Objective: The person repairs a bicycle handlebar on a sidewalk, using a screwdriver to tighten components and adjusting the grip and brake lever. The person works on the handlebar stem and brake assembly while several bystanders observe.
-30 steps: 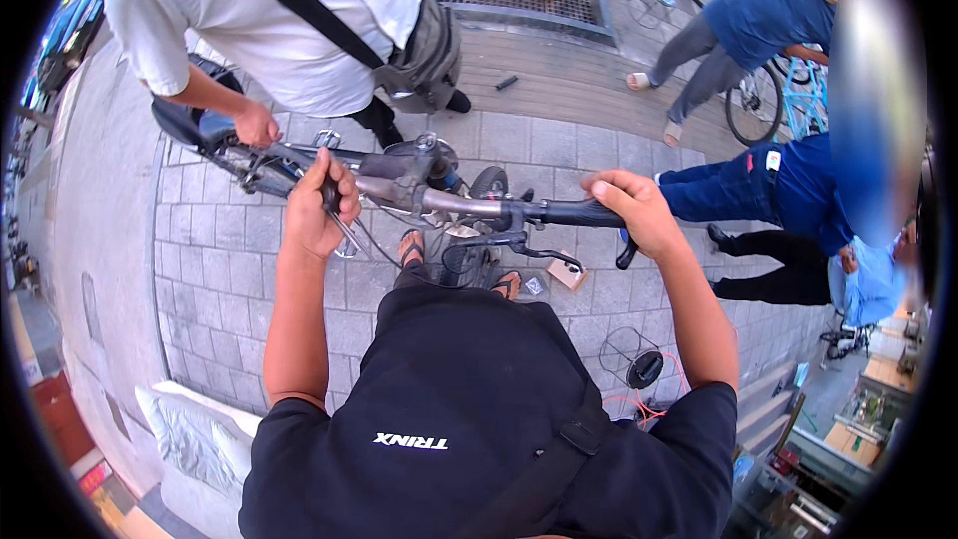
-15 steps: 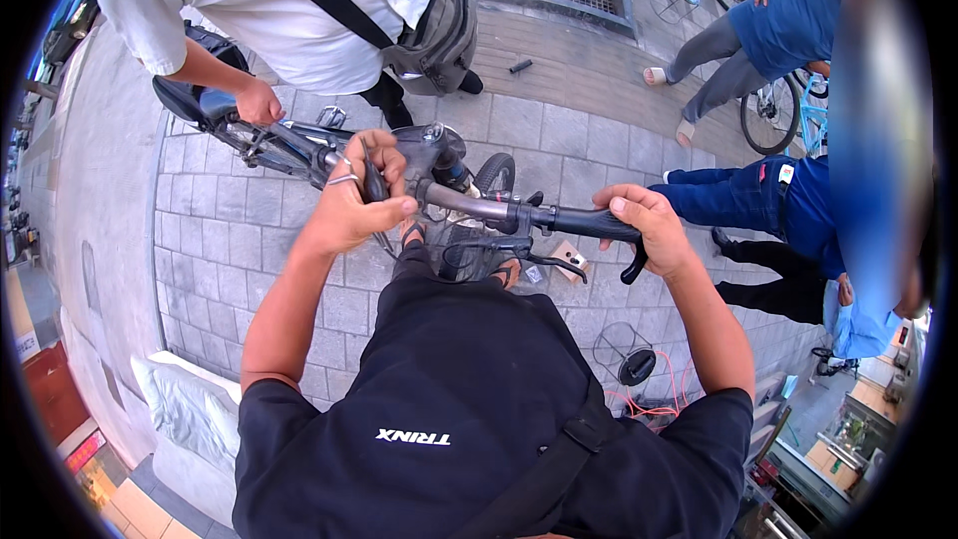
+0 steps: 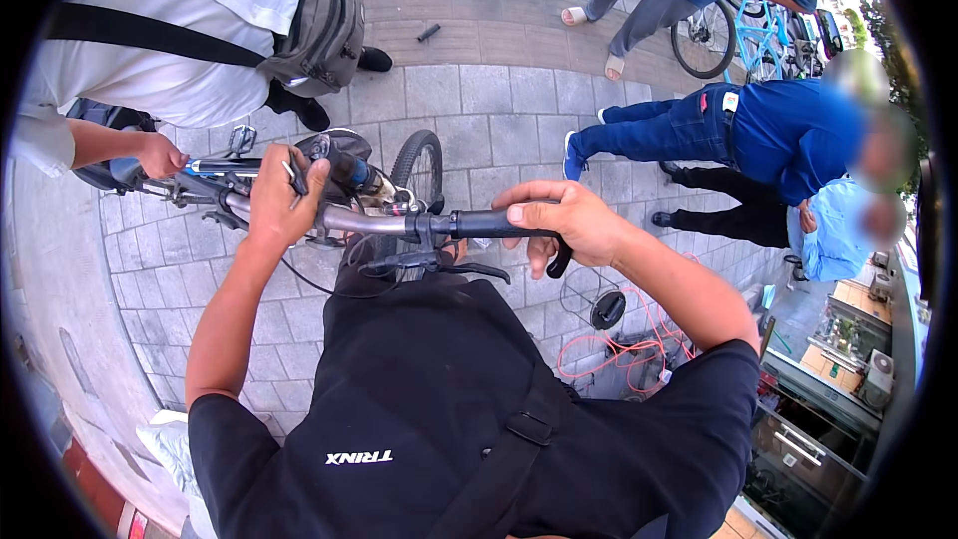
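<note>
Two hands grip one bicycle handlebar (image 3: 399,223) on a paved grey sidewalk (image 3: 499,130), the frame stretching away beyond the knuckles toward a front wheel (image 3: 420,165). Nearest the wearer, a black shirt bears a small white printed logo low on the chest, below both wrists. The right hand (image 3: 569,223) is wrapped closed over the black rubber grip (image 3: 494,224), fingers curled under it. The left hand (image 3: 279,202) is clamped on the bare metal bar near the stem, thumb tucked beneath. By the look of it, the bicycle is being steadied while work goes on at the bars; any adjustment would seem to call for one hand to let go. Beyond the left hand, another person's hand (image 3: 160,155) holds the far end. Past the right hand, an orange cord (image 3: 624,349) lies looped on the paving.
</note>
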Motion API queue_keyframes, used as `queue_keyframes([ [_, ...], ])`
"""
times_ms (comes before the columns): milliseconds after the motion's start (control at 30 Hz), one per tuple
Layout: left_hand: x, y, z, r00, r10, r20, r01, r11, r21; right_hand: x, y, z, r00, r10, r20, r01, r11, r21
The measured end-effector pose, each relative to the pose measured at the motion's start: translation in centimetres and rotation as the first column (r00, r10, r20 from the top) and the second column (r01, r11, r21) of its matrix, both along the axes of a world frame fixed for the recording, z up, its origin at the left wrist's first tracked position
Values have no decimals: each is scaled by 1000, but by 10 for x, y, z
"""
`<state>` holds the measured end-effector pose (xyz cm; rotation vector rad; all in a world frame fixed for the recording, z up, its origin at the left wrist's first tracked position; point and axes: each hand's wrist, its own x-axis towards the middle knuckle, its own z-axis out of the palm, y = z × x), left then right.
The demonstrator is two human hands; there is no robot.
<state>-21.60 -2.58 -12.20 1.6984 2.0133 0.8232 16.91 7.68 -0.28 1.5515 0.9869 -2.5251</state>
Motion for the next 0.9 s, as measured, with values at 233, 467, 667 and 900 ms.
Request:
queue_keyframes([
  [233, -2, 6, -5, 997, 35, 74, -20, 981, -194, -14, -6, 17, 956, 171, 239, -234, 935, 266],
  [467, 1, 5, -9, 997, 37, 61, -28, 989, -149, 4, -12, -16, 917, 383, 111, -284, 434, 855],
  [667, -1, 2, -12, 994, 58, 95, -46, 991, -124, 0, -3, -5, 869, 454, 199, -399, 402, 824],
  [900, 0, 0, -12, 987, 82, 142, -69, 994, -89, -8, -23, 7, 946, 256, 200, -319, 847, 426],
])
